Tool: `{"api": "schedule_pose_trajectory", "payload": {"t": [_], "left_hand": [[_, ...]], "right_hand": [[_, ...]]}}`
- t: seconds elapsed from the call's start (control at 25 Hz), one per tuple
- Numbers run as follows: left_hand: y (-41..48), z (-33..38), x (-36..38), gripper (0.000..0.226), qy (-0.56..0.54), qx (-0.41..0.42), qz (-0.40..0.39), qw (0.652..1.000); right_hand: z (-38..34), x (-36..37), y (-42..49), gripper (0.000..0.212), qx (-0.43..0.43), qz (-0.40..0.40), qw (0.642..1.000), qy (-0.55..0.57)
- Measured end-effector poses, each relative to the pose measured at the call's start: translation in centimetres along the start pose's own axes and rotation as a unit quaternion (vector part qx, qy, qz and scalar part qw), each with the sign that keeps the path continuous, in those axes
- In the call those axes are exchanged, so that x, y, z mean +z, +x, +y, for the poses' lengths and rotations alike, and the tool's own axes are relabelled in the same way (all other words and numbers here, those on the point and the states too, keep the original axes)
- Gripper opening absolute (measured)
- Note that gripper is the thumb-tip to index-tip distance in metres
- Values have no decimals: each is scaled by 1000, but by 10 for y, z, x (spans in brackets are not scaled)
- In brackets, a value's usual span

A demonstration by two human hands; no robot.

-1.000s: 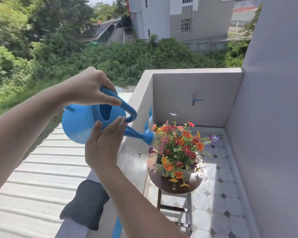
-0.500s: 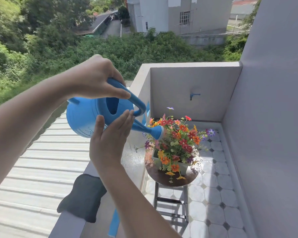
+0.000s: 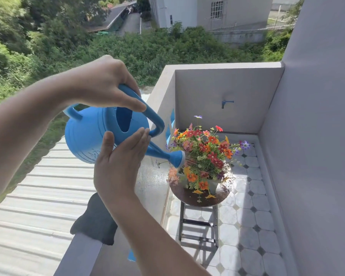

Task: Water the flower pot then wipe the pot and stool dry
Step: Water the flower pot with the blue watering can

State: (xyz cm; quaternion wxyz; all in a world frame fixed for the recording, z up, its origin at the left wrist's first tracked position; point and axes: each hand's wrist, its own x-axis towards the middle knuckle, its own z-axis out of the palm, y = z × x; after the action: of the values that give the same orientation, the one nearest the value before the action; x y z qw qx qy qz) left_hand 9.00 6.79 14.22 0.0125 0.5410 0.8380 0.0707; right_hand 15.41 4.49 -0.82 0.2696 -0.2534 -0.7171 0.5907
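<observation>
A blue watering can [image 3: 88, 138] tilts forward, its spout head [image 3: 177, 158] over the flowers with thin streams of water coming out. My left hand [image 3: 106, 86] grips the can's top handle. My right hand [image 3: 120, 162] presses flat with straight fingers against the can's near side. The flower pot [image 3: 212, 185], pale and mostly hidden by orange, red and purple flowers [image 3: 205, 150], stands on a round dark stool [image 3: 187, 196] with a metal frame on the tiled balcony floor. A dark cloth [image 3: 94, 222] lies on the parapet ledge below my right forearm.
A low white parapet wall [image 3: 159, 90] runs along the left of the balcony, with a corrugated roof [image 3: 38, 196] beyond it. A white wall [image 3: 317, 136] closes the right side. A small tap [image 3: 226, 102] sticks out of the far wall. Wet patches shine on the ledge.
The can has swung right and tipped further, bringing the spout head over the flowers, and water now streams out. Both hands kept their hold on the can.
</observation>
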Motion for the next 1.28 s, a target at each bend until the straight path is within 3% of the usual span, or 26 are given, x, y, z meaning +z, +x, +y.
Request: {"api": "schedule_pose_trajectory", "payload": {"t": [0.28,0.6,0.96,1.28], "left_hand": [[10,1,-8,26,-10,-13,50,999],[10,15,-13,23,8,-20,0,1000],[31,17,-23,29,12,-41,65,997],[46,13,-22,28,6,-45,33,998]], "right_hand": [[-4,-12,23,80,-40,28,999,-12],[-10,-14,9,81,-11,1,999,32],[-15,-30,53,73,-68,11,998,15],[-12,-28,58,74,-46,0,998,38]]}}
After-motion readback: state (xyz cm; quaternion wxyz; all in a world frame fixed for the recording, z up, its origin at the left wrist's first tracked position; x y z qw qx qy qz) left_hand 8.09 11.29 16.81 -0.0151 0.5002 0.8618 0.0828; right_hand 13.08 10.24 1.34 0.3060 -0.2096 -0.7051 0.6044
